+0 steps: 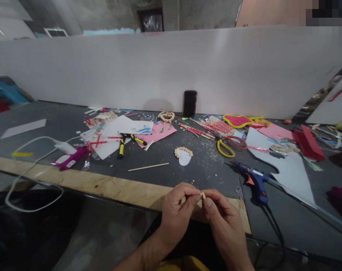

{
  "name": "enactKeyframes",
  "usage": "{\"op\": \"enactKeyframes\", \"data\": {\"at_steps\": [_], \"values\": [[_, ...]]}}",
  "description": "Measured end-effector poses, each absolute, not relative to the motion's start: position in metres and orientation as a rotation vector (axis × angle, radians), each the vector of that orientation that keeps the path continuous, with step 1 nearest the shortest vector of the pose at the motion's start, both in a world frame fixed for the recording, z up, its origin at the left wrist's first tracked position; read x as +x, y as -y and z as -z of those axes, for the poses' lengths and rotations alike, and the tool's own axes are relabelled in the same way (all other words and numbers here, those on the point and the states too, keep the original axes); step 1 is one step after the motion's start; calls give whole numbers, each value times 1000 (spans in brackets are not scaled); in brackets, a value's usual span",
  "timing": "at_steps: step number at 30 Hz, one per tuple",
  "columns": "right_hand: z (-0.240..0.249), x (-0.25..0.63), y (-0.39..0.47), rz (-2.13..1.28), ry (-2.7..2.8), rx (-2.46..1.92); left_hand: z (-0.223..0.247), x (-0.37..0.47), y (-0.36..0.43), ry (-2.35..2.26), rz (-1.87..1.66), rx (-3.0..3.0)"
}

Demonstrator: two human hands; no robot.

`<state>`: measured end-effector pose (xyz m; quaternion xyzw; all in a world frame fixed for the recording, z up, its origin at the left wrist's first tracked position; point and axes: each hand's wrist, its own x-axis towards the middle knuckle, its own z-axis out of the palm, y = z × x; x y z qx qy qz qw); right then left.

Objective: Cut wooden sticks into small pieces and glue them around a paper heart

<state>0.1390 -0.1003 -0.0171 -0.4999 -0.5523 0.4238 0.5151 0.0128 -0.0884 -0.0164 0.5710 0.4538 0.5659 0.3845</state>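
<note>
Close together at the table's front edge, my left hand [178,210] and my right hand [223,218] pinch a small pale piece [202,195] between their fingertips. Its exact shape is too small to tell. Beyond the hands, a white paper heart [185,158] lies on the dark table, with beige bead-like pieces [180,149] along its upper and left edge. A thin wooden stick [148,167] lies to the left of the heart. On the right, a blue glue gun [257,180] rests on its side, apart from my right hand.
A black phone [190,103] stands against the white partition [131,71]. Pliers [121,146], pink paper [162,132] and a purple device [70,158] are at left. Yellow-handled scissors [225,149], white sheets [289,169] and a red box [309,143] lie at right.
</note>
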Motion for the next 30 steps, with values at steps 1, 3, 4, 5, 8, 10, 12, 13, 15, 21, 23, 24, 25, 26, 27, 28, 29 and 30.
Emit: {"op": "enactKeyframes", "data": {"at_steps": [1,3,4,5,8,10,12,13,15,21,23,24,25,26,27,28,29,30], "values": [[17,139,100,-1023,1324,-1203,17,13,88,-1155,-1447,1457],[17,139,100,-1025,1322,-1210,17,13,88,-1149,-1457,1462],[17,139,99,-1024,1323,-1212,18,13,88,-1146,-1457,1463],[17,139,99,-1023,1325,-1213,18,13,88,-1146,-1456,1464],[16,139,98,-1019,1338,-1204,18,12,89,-1159,-1431,1462],[16,139,98,-1019,1343,-1197,18,12,89,-1183,-1407,1448],[16,139,98,-1020,1348,-1198,17,12,89,-1209,-1384,1434],[17,139,99,-1017,1350,-1201,17,12,89,-1219,-1374,1430],[17,140,98,-1010,1363,-1206,18,11,89,-1232,-1357,1436],[14,141,97,-974,1398,-1193,20,9,87,-1226,-1376,1518],[12,140,96,-961,1408,-1170,20,9,87,-1221,-1382,1553],[11,140,96,-951,1413,-1158,20,9,86,-1222,-1381,1563],[10,141,96,-940,1417,-1149,20,9,86,-1226,-1378,1570],[10,141,96,-926,1419,-1145,20,9,86,-1227,-1372,1575],[10,141,95,-916,1420,-1148,19,9,86,-1231,-1366,1576],[11,141,95,-910,1418,-1156,19,9,86,-1235,-1360,1575],[11,142,95,-906,1412,-1166,19,9,86,-1240,-1353,1573],[12,142,96,-910,1406,-1178,19,9,87,-1244,-1346,1570]]}}
